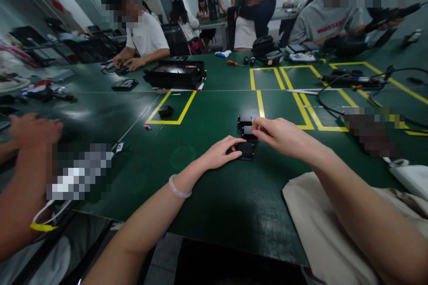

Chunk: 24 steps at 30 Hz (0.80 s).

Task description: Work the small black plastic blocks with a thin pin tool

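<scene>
Three small black rectangular blocks stand in a short row on the green table (214,196): a far block (245,120), a middle block (248,132) and a near block (245,151). My left hand (222,152), with a pale bracelet (179,187) at its wrist, has thumb and fingers on the left part of the near block. The fingertips of my right hand (276,136) are bent together at the right end of the middle block. They hide that end, and any small thing between them cannot be made out.
Yellow tape rectangles (163,122) mark the table; one holds another black piece (165,111). Beyond lies a black tray (175,73). Cables (321,98) run at the right, near a beige bag (309,213). At the left is a co-worker's hand (35,129).
</scene>
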Motion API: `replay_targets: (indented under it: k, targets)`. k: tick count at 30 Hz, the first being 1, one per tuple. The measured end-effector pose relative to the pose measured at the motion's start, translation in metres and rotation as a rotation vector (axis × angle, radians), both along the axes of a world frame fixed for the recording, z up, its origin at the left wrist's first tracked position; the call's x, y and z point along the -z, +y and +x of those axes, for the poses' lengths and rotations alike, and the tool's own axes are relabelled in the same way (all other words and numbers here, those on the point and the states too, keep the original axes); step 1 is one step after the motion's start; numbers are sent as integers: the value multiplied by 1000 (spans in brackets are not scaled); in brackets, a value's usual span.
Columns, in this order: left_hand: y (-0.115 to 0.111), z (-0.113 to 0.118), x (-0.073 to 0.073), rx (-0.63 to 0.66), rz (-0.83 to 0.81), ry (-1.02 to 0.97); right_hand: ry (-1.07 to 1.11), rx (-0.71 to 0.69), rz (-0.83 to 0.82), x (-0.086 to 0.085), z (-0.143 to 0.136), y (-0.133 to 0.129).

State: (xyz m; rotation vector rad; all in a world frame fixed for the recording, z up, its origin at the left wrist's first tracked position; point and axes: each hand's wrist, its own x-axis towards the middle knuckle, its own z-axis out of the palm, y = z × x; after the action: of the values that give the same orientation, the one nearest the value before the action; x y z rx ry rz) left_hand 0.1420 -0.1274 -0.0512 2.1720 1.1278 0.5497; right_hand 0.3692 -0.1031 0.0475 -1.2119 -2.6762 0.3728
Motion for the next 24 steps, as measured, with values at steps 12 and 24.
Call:
replay_targets:
  k: [12,24]
  targets:
    - [1,-1,1,8,6,-6,-36,19,22,3,2,2]
    - [0,0,1,-1,-8,-5,-26,-9,38,3,1,1]
